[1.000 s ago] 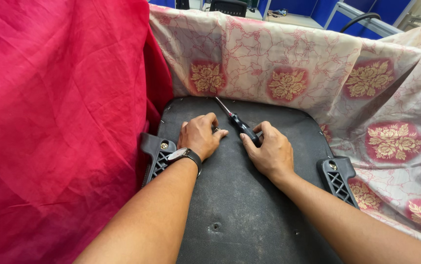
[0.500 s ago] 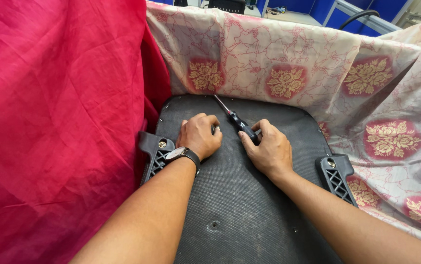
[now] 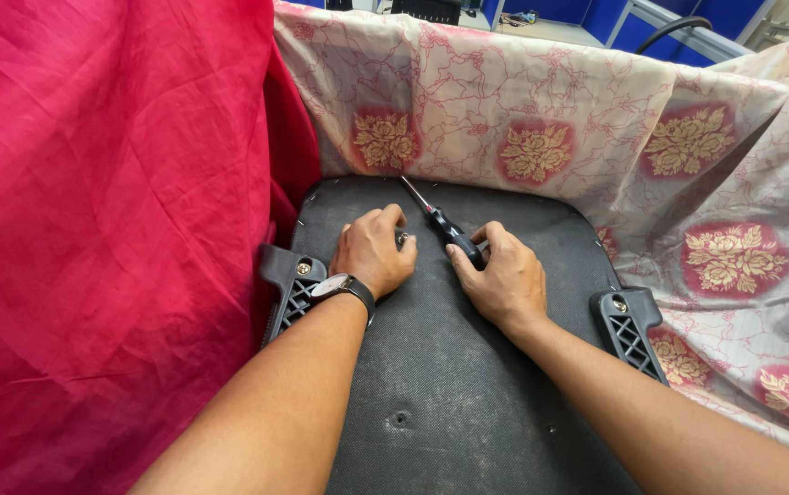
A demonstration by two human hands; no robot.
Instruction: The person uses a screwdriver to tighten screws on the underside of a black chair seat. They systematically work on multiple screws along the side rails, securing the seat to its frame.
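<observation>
A black fabric-covered chair-seat underside (image 3: 468,367) lies flat in front of me. My left hand (image 3: 374,252), with a wristwatch on the wrist, rests palm down on it, fingers curled over a small dark part near the middle. My right hand (image 3: 504,275) lies beside it and grips the black handle of a screwdriver (image 3: 438,222), whose metal shaft points away to the upper left. Both hands sit close together, a few centimetres apart.
Black plastic brackets with screws stick out at the left edge (image 3: 292,280) and right edge (image 3: 628,330) of the seat. A red cloth (image 3: 110,229) hangs at the left. A pale floral-print cloth (image 3: 596,119) drapes behind and to the right.
Both hands stay in almost the same spot; the right hand has shifted slightly along the screwdriver handle.
</observation>
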